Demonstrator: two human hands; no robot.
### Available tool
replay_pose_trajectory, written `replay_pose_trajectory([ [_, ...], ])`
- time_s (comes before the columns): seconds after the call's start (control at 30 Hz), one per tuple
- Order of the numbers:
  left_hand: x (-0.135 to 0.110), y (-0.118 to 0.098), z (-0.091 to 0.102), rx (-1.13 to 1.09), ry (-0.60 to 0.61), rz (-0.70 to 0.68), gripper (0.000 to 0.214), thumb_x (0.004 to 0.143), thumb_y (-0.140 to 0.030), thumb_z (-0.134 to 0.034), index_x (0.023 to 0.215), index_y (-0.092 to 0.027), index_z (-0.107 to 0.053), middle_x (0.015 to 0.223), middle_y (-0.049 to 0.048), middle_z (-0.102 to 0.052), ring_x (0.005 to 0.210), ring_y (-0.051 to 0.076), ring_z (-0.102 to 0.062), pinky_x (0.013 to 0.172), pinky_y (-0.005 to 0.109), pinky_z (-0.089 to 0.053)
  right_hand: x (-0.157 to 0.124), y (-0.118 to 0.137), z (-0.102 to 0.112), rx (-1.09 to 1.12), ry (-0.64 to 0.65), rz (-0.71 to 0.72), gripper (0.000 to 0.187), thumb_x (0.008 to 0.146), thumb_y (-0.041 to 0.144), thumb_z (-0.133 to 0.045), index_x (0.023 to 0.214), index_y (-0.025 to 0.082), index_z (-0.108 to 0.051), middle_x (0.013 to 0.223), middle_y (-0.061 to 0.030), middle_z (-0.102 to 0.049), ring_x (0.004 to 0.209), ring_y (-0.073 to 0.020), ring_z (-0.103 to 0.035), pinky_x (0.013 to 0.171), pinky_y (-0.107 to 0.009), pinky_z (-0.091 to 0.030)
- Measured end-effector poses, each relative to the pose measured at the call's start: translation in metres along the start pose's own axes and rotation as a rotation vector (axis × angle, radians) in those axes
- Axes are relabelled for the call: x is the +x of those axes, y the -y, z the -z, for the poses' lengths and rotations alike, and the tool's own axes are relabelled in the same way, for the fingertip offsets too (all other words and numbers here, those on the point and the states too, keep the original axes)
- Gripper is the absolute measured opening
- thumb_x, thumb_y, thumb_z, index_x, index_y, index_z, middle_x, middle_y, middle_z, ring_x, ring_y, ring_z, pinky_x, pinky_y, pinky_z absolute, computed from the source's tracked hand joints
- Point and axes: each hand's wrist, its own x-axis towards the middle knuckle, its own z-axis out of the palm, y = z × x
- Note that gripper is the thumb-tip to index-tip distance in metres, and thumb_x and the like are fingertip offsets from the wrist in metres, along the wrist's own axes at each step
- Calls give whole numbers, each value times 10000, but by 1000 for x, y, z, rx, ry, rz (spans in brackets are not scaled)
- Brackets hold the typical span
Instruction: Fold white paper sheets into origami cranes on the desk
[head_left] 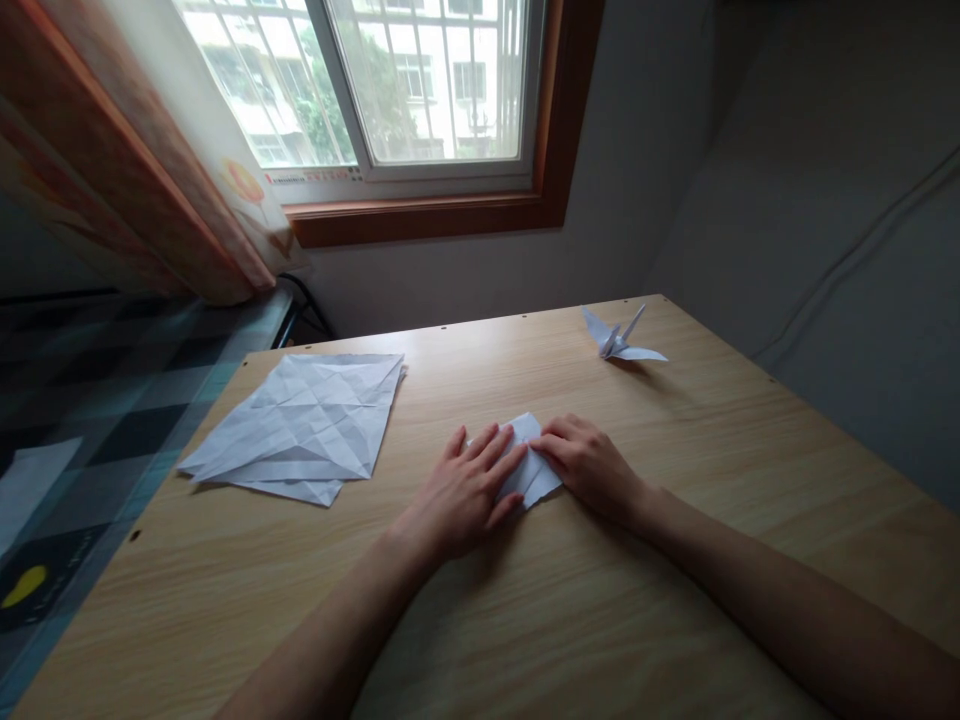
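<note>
A small piece of folded white paper (538, 478) lies on the wooden table in front of me. My left hand (476, 490) rests flat across its left part, fingers spread, hiding much of it. At the paper's right side, my right hand (589, 465) is closed, with its bent fingers and thumb gripping the edge near the middle. Farther back on the right stands a white origami crane (615, 345) with its wings out, apart from both hands.
Creased white paper sheets (315, 415) lie stacked on the table's left side. The wooden table (675, 600) has its far edge near the wall under a window (435, 90). To the left are a checkered bed cover (150, 400) and an orange curtain (135, 150).
</note>
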Motion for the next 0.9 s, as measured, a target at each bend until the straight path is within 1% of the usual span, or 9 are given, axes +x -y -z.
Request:
replay_pose_trajectory([
  [0.1, 0, 0, 1, 2, 28, -11, 594, 948, -495, -397, 1474, -224, -337, 1557, 117, -310, 1426, 333, -293, 1134, 560, -193, -7, 8, 6, -224, 65, 123, 172, 907, 137, -545, 1023, 144, -673, 951, -98, -678, 915, -246, -566, 817, -362, -429],
  [0.17, 0, 1, 2, -4, 53, -20, 620, 946, -515, -386, 1484, -217, -313, 1561, 107, -300, 1434, 337, -272, 1138, 563, -178, -11, 16, 9, -319, 105, 142, 205, 888, 115, -549, 1061, 103, -660, 973, -124, -680, 919, -256, -571, 805, -369, -422],
  [0.3, -1, 4, 6, -36, 96, -42, 650, 951, -548, -338, 1502, -210, -268, 1569, 92, -281, 1453, 331, -221, 1144, 570, -155, -15, 30, 11, -373, 140, 100, 274, 866, 97, -536, 1118, 59, -636, 1062, -170, -678, 993, -279, -581, 857, -391, -411],
  [0.43, -3, 7, 7, -67, 114, -62, 685, 934, -597, -342, 1507, -231, -255, 1576, 89, -258, 1460, 328, -202, 1147, 582, -140, -16, 33, 7, -368, 106, 10, 386, 887, 124, -491, 1259, 50, -566, 1242, -199, -625, 1147, -307, -540, 946, -437, -375],
  [0.57, -4, 9, 6, -69, 93, -70, 751, 898, -665, -360, 1505, -233, -265, 1576, 120, -250, 1456, 327, -218, 1152, 569, -145, -14, 24, 3, -261, 76, -98, 423, 922, 198, -452, 1315, 61, -525, 1361, -189, -553, 1253, -320, -477, 1042, -488, -310],
  [0.7, -3, 9, 5, -68, 72, -24, 903, 842, -729, -395, 1517, -159, -211, 1565, 179, -254, 1450, 324, -239, 1163, 527, -156, -13, 12, 0, -30, 74, -64, 476, 900, 228, -481, 1357, 94, -477, 1412, -164, -511, 1313, -317, -423, 1089, -517, -272],
  [0.77, -2, 9, 3, -87, 59, 4, 996, 800, -768, -421, 1519, -124, -179, 1559, 200, -262, 1449, 329, -238, 1167, 510, -161, -13, 6, -2, 102, 21, -43, 559, 849, 197, -526, 1390, 104, -423, 1368, -162, -550, 1266, -299, -474, 1087, -527, -283],
  [0.83, -1, 10, -1, -118, 26, 29, 1086, 745, -808, -456, 1520, -110, -154, 1544, 214, -292, 1438, 344, -255, 1164, 508, -174, -11, 2, -5, 206, -57, -15, 625, 795, 161, -566, 1396, 113, -402, 1278, -156, -612, 1159, -280, -551, 1044, -512, -348],
  [0.9, -2, 13, -5, -161, -37, 44, 1164, 691, -827, -506, 1526, -118, -112, 1518, 224, -335, 1411, 364, -296, 1149, 520, -206, -10, -2, -7, 261, -140, 49, 491, 776, 120, -573, 1264, 157, -533, 1118, -117, -686, 1035, -254, -605, 973, -465, -419],
])
